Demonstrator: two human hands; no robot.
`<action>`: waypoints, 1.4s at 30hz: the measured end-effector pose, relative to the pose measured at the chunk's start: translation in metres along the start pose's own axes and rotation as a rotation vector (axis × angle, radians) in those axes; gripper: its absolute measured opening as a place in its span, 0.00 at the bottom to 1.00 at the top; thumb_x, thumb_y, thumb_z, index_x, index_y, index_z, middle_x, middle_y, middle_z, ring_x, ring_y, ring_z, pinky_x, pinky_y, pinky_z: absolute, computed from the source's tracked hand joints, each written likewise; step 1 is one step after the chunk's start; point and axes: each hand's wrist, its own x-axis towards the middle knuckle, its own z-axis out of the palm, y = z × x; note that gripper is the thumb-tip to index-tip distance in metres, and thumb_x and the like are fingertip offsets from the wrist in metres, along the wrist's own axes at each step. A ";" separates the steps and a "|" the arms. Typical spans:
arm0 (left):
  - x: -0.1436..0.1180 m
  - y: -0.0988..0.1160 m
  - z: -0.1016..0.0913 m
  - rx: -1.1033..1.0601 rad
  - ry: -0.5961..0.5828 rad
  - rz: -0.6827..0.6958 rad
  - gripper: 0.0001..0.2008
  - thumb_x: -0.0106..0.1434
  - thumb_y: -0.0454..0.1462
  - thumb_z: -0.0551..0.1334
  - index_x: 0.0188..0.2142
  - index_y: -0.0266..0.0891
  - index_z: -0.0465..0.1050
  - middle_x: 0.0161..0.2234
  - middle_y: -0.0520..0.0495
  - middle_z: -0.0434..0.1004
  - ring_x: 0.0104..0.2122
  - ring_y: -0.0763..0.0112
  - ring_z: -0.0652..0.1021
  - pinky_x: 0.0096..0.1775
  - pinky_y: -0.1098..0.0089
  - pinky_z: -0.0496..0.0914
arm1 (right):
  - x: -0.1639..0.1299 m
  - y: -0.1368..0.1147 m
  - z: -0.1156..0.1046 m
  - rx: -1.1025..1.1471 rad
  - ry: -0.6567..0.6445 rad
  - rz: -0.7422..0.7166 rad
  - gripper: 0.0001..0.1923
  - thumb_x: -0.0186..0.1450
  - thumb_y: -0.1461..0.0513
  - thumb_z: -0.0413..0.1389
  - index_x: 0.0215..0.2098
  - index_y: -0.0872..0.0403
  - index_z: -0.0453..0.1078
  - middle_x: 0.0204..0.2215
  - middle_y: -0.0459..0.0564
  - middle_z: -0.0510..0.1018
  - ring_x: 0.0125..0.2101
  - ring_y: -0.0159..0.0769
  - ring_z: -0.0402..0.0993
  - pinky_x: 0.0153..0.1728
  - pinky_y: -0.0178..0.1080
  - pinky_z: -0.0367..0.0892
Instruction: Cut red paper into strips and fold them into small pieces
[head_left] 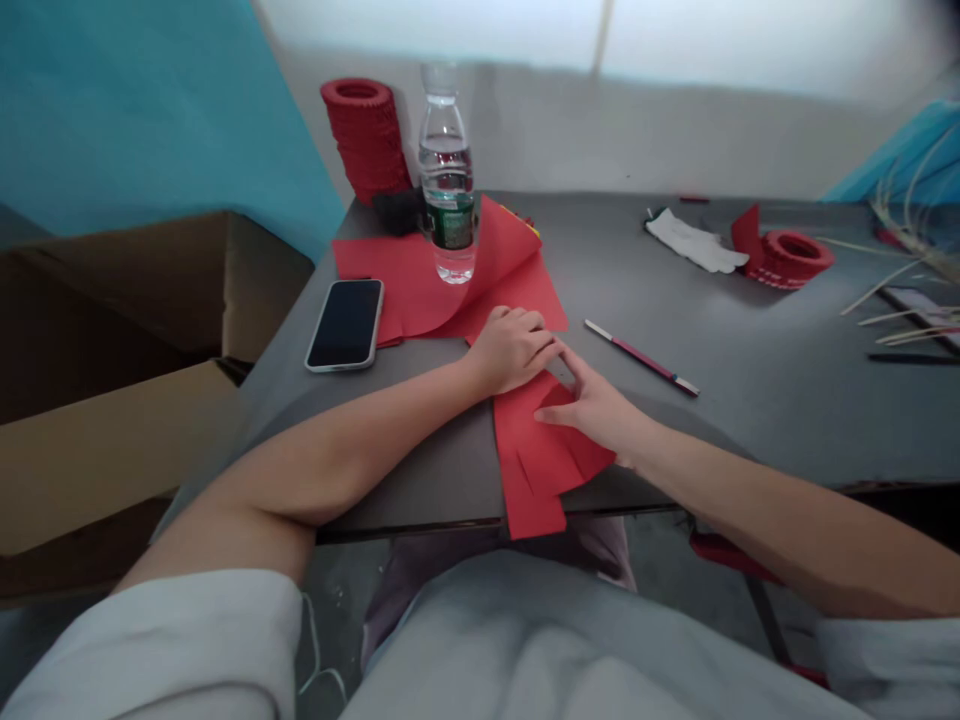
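Observation:
A cut sheet of red paper (536, 450) lies at the table's front edge, with slits along its near side and one strip hanging over the edge. My left hand (514, 350) rests on its upper part, fingers curled down and closed against the paper. From the right, my right hand (600, 405) reaches over the same sheet. Its thumb and index finger are spread apart, and the index fingertip meets the fingers of my left hand. The undersides of both hands are hidden.
More red paper (367, 258) lies behind, under a water bottle (450, 180). Left of it is a phone (345, 325); a pen (641, 357) lies to the right. Farther back are a red roll stack (367, 140), a white glove (694, 242) and a red coil (795, 258). A cardboard box (112, 440) stands left.

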 end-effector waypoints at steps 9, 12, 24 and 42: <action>0.006 -0.047 -0.097 -0.265 -0.180 0.033 0.21 0.58 0.47 0.62 0.49 0.41 0.68 0.48 0.46 0.70 0.46 0.65 0.71 0.44 0.69 0.64 | 0.025 -0.078 -0.047 -1.234 -0.046 -0.517 0.42 0.60 0.67 0.47 0.67 0.43 0.33 0.31 0.45 0.75 0.27 0.34 0.68 0.30 0.35 0.62; 0.001 -0.051 -0.110 -0.131 -0.452 -0.079 0.13 0.58 0.43 0.61 0.41 0.41 0.72 0.37 0.50 0.75 0.35 0.68 0.74 0.35 0.73 0.64 | 0.040 -0.082 -0.039 -1.413 0.015 -0.570 0.42 0.60 0.68 0.46 0.67 0.46 0.33 0.36 0.49 0.75 0.29 0.35 0.69 0.28 0.33 0.58; -0.003 -0.072 -0.109 0.173 -0.514 -0.228 0.12 0.56 0.33 0.54 0.36 0.44 0.75 0.33 0.50 0.78 0.30 0.70 0.74 0.28 0.74 0.60 | 0.077 -0.074 -0.032 -1.430 -0.080 -0.535 0.30 0.62 0.63 0.48 0.63 0.44 0.55 0.39 0.50 0.78 0.33 0.38 0.73 0.27 0.35 0.57; -0.008 -0.080 -0.119 0.288 -0.829 -0.434 0.16 0.55 0.39 0.60 0.44 0.44 0.73 0.42 0.46 0.77 0.35 0.65 0.75 0.31 0.74 0.64 | 0.096 -0.067 -0.027 -1.439 -0.053 -0.549 0.10 0.64 0.62 0.47 0.35 0.52 0.71 0.35 0.49 0.78 0.33 0.35 0.71 0.26 0.35 0.53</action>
